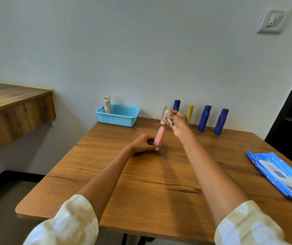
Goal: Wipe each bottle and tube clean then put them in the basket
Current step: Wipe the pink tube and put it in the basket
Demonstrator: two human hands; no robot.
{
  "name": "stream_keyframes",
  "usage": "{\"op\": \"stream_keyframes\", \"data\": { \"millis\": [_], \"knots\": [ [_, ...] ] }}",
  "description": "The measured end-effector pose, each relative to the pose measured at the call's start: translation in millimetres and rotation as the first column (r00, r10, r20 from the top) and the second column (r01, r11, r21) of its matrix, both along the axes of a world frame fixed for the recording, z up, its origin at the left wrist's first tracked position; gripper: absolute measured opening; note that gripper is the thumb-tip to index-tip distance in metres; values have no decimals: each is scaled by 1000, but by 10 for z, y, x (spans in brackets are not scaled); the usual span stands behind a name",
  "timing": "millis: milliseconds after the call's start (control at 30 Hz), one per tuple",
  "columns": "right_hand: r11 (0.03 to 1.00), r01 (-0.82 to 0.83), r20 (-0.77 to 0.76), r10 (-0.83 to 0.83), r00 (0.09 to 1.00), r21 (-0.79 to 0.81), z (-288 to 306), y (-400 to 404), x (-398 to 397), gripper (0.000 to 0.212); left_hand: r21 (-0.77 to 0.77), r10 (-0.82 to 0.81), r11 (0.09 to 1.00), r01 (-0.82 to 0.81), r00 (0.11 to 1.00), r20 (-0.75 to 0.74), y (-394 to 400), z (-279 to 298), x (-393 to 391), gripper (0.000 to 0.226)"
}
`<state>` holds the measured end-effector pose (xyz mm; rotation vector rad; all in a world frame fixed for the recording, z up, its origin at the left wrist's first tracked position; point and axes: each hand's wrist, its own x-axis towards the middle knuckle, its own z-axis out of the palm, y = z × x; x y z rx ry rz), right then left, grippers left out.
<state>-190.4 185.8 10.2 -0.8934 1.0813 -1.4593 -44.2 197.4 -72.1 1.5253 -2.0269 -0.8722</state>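
1. Mid-frame, the left hand (144, 143) pinches the pink tube (159, 136) at its base; tilted, it could slip onto the table (141, 183).
2. Above it, the right hand (176, 120) clamps a crumpled wipe (168, 114); a careless swipe risks toppling the white tube (163, 116) behind.
3. The basket (117, 115) waits upper left.

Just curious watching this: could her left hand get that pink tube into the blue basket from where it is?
Probably yes. The left hand grips the pink tube, and bare table lies between it and the blue basket, which holds only one bottle.

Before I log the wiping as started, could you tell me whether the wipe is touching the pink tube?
Apart. The head view shows bare wall and table between the wipe and the pink tube.
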Motion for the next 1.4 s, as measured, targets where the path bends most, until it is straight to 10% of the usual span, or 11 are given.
{"op": "stream_keyframes", "data": {
  "millis": [467, 733, 1233, 1400],
  "knots": [
    [961, 91, -302, -171, 938, -261, 147, -285, -46, 26, -463, 152, 856, -228, 969, -195, -442, 427, 438, 41],
    [854, 75, -528, -385, 757, -515, 326, -420, 207, 23, -559, 65, 761, -331, 895, -441, -700, 694, 478, 69],
    [618, 41, -463, -630, 624, -785, 217, -427, 661, 24, -684, -11, 633, -363, 879, -476, -672, 910, 510, 38],
    [691, 105, -508, -618, 600, -715, 207, -432, 548, 27, -670, -48, 669, -322, 881, -471, -609, 970, 521, 41]
  ]
}}
